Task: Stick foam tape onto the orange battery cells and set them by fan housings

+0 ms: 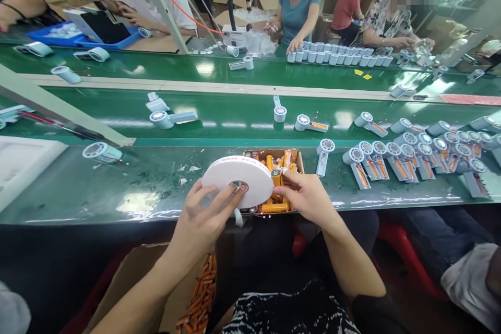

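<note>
A large roll of white tape (pixel 219 172), with small printing along its rim, is held tilted by my left hand (pixel 207 214); its fingers reach over the face into the core hole. A short loose tape end hangs below the roll. Just to the right, my right hand (pixel 313 198) is closed, thumb and fingers at an orange battery (pixel 276 180) beside the roll's edge. Behind and below these is a small cardboard box (pixel 300 163) full of orange batteries with wires. The roll hides the box's left part, and my fingertips are partly hidden among the batteries.
Many light-blue fan housings with handles (pixel 356 155) stand in rows on the right of the green bench (pixel 156 182). A conveyor (pixel 235 109) carries several more. A carton (pixel 136 282) of orange batteries is by my lap. Co-workers sit across the line. A white foam box (pixel 27 167) is left.
</note>
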`<state>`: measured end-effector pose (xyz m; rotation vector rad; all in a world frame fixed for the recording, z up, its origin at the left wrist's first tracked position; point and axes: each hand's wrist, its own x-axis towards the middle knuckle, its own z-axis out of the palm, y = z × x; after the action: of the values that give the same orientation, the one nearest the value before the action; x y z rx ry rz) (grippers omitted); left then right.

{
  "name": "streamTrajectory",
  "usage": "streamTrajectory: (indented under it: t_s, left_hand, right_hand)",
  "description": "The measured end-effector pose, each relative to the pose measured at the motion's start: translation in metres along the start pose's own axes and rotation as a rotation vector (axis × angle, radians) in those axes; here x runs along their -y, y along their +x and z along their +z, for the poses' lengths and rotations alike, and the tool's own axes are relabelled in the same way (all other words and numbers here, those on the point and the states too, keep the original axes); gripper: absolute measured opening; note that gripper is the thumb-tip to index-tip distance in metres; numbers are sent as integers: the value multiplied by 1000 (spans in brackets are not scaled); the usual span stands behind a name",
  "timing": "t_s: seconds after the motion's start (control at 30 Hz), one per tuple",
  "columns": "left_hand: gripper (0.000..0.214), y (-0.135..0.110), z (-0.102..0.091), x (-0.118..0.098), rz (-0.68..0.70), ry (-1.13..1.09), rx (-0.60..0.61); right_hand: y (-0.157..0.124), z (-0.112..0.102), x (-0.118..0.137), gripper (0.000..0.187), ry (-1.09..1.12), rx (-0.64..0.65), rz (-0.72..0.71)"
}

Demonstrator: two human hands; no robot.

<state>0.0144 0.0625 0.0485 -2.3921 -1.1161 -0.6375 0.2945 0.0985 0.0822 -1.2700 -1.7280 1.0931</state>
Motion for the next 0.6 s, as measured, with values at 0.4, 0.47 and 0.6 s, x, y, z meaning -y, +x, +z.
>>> streamTrajectory:
  t_s: [0.4, 0.47, 0.6]
  left_hand:
    - [53, 32, 20, -66, -166, -154, -224]
    - [48, 35, 16, -65, -115, -228, -192]
    - [47, 2, 26, -14, -149, -300, -75]
  right_hand:
    - [5, 55, -13, 59, 961, -746, -27]
    - [13, 15, -6, 55, 888, -670, -106]
    - [24, -95, 0, 43, 711, -926, -444]
